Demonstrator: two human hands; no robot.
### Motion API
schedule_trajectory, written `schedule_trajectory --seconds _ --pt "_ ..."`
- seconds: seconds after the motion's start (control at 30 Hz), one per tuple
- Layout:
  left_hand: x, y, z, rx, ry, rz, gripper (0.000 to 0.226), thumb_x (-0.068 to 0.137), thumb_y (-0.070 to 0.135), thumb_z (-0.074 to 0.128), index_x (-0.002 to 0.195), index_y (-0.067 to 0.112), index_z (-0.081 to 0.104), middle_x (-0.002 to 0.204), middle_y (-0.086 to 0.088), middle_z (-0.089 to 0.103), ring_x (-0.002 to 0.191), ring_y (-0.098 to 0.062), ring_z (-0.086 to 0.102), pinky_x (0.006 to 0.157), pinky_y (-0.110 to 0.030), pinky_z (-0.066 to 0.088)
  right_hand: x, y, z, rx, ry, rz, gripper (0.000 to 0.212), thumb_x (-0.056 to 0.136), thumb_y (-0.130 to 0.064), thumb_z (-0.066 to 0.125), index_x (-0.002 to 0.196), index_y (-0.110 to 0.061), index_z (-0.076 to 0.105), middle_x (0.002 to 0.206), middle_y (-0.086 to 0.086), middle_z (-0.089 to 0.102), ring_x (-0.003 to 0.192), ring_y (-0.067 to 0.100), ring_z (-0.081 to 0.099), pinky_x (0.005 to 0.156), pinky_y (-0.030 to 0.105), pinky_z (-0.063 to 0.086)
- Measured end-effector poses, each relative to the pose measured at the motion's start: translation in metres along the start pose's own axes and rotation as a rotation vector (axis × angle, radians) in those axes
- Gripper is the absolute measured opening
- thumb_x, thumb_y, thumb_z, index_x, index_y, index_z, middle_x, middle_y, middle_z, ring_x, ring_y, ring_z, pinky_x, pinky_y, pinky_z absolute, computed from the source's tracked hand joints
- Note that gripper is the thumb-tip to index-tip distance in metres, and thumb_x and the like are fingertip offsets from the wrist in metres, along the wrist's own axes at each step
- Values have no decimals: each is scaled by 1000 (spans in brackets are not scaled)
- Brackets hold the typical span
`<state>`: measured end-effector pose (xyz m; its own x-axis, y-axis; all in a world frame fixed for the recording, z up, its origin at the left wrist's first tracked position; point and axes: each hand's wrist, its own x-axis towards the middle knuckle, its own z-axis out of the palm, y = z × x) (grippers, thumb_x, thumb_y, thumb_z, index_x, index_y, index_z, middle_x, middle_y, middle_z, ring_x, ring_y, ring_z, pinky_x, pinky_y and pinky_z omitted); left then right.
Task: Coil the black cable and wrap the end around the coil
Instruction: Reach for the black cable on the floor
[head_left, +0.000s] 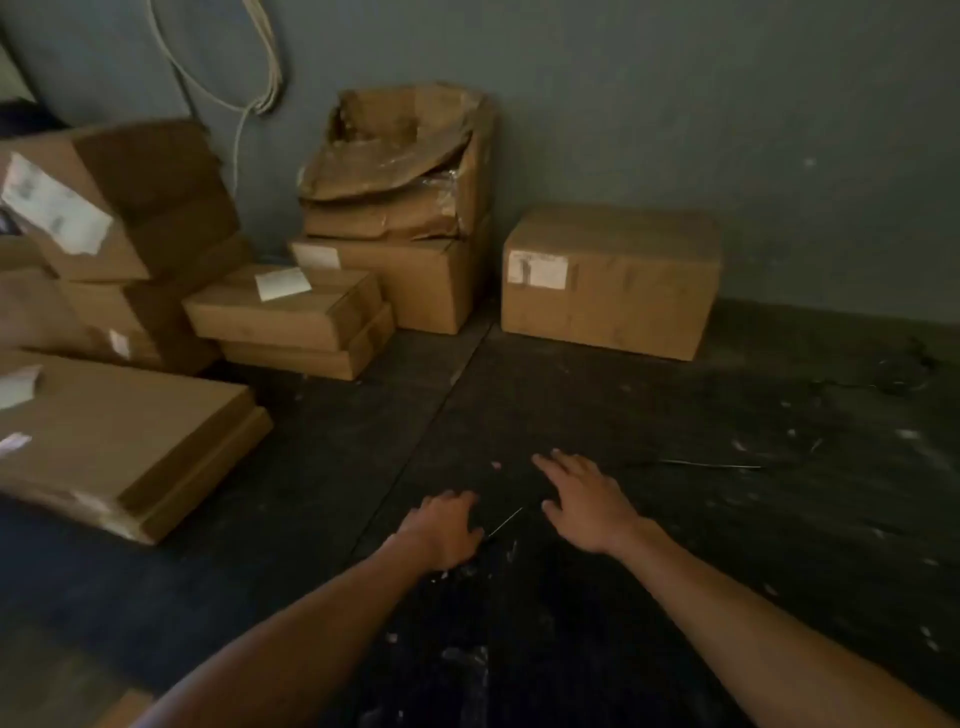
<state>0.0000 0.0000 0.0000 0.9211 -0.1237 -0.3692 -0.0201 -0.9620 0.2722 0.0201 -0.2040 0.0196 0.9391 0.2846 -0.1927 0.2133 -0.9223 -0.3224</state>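
Left hand (441, 530) curled, grip unclear; right hand (584, 501) spread flat over dark floor (727, 545). Thin cable (504, 522) between them. Labelled carton (610, 280) at 12 o'clock, text unreadable.

We see two bare forearms coming in from the bottom edge, no sleeves on either. We find no watch, band or ring on the left hand (447, 527) or the right hand (587, 501), and no gloves. The fingers (545, 461) look slim with short nails, though in this dim, soft picture we can't make out finer marks.
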Motion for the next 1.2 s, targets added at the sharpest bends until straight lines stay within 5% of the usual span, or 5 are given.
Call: schedule_trajectory --seconds 0.27,0.47,0.73,0.93,1.2 --pt "-6 -22 36 131 -41 -43 58 93 37 48 149 25 34 153 -9 32 137 -36 34 111 -53 32 19 -18 55 -284 -278 -185 68 95 -17 47 152 -31 14 163 -3 7 149 26 2 117 53 15" --pt "-3 -28 39 150 -37 8 58 94 36 50 149 26 31 153 -10 29 136 -37 32 109 -54 33 23 -20 61 -354 -164 -304 38 92 -21 53 130 -22 50 134 5 49 126 26 42 106 46 34" --pt "0 -33 38 155 12 70 40 99 41 40 139 37 44 146 -4 40 131 -31 39 104 -48 36 21 -17 33 -60 -190 -270 20 98 -27 45 116 -30 55 119 -5 55 111 13 53 101 38 40" --pt "-6 -19 18 19 95 134 31 101 42 34 119 29 56 122 0 62 118 -20 51 102 -45 39 12 -13 -11 40 -79 -224 16 98 -31 47 111 -32 57 111 -11 55 101 7 56 91 33 48" --pt "-8 18 -51 -518 124 232 30 103 34 37 100 22 64 94 -4 66 69 -7 58 66 -28 51 -5 12 -87 109 306 -105 14 98 -31 48 106 -27 59 106 -8 61 94 10 59 81 32 52"
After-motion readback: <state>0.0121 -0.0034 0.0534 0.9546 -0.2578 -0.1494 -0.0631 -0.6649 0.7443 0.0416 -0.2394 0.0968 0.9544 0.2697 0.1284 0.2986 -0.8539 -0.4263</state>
